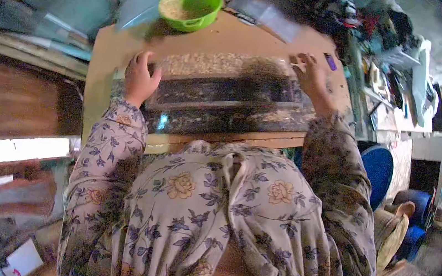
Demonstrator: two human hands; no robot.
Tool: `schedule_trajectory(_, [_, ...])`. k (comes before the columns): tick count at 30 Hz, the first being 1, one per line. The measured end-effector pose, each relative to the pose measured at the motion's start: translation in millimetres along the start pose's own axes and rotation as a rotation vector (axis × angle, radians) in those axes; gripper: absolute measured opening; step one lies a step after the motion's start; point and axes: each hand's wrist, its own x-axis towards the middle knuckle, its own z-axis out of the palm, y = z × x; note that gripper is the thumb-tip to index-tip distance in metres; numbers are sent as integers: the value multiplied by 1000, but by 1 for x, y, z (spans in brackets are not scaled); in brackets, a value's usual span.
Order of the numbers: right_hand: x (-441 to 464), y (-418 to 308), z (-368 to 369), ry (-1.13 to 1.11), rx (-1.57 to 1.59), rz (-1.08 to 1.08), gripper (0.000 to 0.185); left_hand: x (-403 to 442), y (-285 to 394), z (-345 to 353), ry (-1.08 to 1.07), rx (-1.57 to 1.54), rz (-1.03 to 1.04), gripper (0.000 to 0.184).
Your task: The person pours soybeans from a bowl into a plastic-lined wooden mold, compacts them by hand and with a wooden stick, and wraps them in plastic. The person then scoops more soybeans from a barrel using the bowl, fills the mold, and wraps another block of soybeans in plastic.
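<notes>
the left hand [142,80] has its grip apart, thumb standing off from the fingers, at the left end of a long dark board [210,93]. whether the fingertips press on the board's edge is too blurred to tell. the right hand [313,80] is at the far right corner, fingers bent, thumb near them; whether that grip is together on anything, one cannot tell.

the board lies flat between the two hands, its long axis running crosswise from left to right in front of the person's body. each hand has one end, so neither is clearly nearer, though the right hand reaches a little farther from the body than the left. a band of pale flakes [208,65] runs lengthwise along the board's far side; darker strips lie on the near side.

underneath is a tan tabletop [105,61]. past the board, up and to the left, stands a green bowl [194,24] partly filled with pale bits, nearer the left hand than the right. a small purple thing [330,62] lies just beyond the right hand, near the tabletop's right edge. farther right is a heap of clutter [377,75].
</notes>
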Motion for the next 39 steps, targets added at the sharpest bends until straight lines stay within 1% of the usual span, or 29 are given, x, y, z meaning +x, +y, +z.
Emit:
schedule_trajectory(1, [-7,-25,-18,11,-52,-11,25,-4,-3,-9,39,-5,34,34])
schedule_trajectory(2, [-14,-48,-39,9,-98,-173,24,-10,-9,-15,40,18,7,34])
schedule_trajectory(4, [-22,-28,-38,-192,-198,-201,22,-21,-18,-33,-21,-30,172,36])
schedule_trajectory(5, [-31,-31,-41,-242,-220,-190,24,-27,-23,-43,-7,-8,155,36])
schedule_trajectory(6, [-40,-34,-45,-294,-243,-175,26,-34,-27,-54,-119,3,284,37])
schedule_trajectory(7, [-46,-28,-44,-291,-235,-197,26,-40,-30,-64,-232,12,415,38])
schedule_trajectory(8, [-53,-17,-41,-313,-209,-285,28,-49,-37,-66,-343,56,426,47])
schedule_trajectory(9, [-54,-7,-35,-344,-187,-361,30,-48,-35,-58,-344,54,420,47])
schedule_trajectory(10, [-59,-7,-34,-344,-183,-368,30,-50,-29,-63,-456,71,458,51])
schedule_trajectory(12, [-67,-15,-34,-391,-319,-389,35,-53,-23,-68,-655,144,489,63])
schedule_trajectory(13, [-67,-19,-34,-392,-318,-388,35,-53,-22,-68,-656,144,489,63])
schedule_trajectory(15, [-66,-25,-35,-400,-486,-609,45,-52,-19,-63,-647,151,501,64])
schedule_trajectory(16, [-66,-15,-27,-405,-494,-597,45,-49,-20,-55,-652,147,516,65])
schedule_trajectory(18, [-68,6,-15,-399,-371,-505,35,-49,-21,-51,-672,143,532,64])
schedule_trajectory(19, [-67,5,-19,-400,-381,-484,35,-47,-21,-50,-688,155,539,64])
schedule_trajectory(21, [-60,-1,-20,-327,-391,-711,28,-42,-18,-46,-665,121,567,62])
schedule_trajectory(23, [-59,8,-6,-241,-298,-601,19,-36,-11,-48,-730,157,525,59])
schedule_trajectory(24, [-54,-8,-10,-318,-522,-641,16,-36,-8,-46,-678,144,529,53])
schedule_trajectory(25, [-52,-18,-12,-399,-746,-675,13,-34,-4,-45,-681,141,541,53])
schedule_trajectory(26, [-49,-21,-11,-402,-746,-665,13,-31,-1,-44,-701,142,522,51])
schedule_trajectory(28, [-44,-21,-7,-539,-898,-650,10,-27,8,-45,-721,142,504,49])
schedule_trajectory(29, [-45,-19,-5,-539,-898,-649,10,-24,10,-46,-751,129,483,49])
schedule_trajectory(31, [-41,-19,-4,-340,-793,-803,8,-21,9,-45,-779,118,458,49])
schedule_trajectory(33, [-37,-27,-5,-367,-776,-794,9,-23,6,-41,-623,86,523,48])
schedule_trajectory(34, [-37,-32,-6,-393,-760,-779,9,-24,6,-41,-625,87,521,48])
schedule_trajectory(35, [-41,-8,11,-393,-757,-779,9,-24,8,-42,-663,162,519,47])
schedule_trajectory(36, [-45,35,43,-372,-884,-750,9,-22,9,-43,-699,240,517,48])
schedule_trajectory(38, [-45,42,48,-348,-1011,-719,9,-23,11,-40,-694,258,530,48])
schedule_trajectory(39, [-42,5,23,-453,-985,-687,9,-23,12,-39,-689,274,544,50])
